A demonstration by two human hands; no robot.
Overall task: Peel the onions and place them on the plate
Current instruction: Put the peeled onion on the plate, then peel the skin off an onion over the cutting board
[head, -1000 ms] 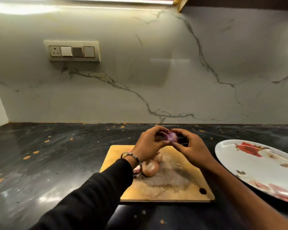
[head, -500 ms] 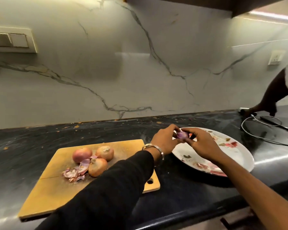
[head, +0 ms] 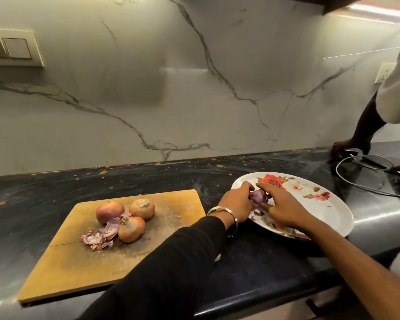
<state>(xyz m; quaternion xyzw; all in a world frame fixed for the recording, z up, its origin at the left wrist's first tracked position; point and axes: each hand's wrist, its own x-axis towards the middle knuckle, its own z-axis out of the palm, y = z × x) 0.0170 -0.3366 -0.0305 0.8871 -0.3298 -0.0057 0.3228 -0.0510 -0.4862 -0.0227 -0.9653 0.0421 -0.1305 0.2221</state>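
Item: small peeled purple onion (head: 258, 196), pinched between left hand (head: 237, 201) and right hand (head: 283, 208) low over the white floral plate (head: 333, 213), evidently for setting down; three unpeeled brown onions (head: 131, 229) await on the wooden cutting board (head: 79, 269).

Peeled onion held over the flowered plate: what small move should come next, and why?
Probably lower it the last bit and let go. Both the left hand and the right hand pinch the peeled onion right above the plate, and three unpeeled onions wait on the cutting board.
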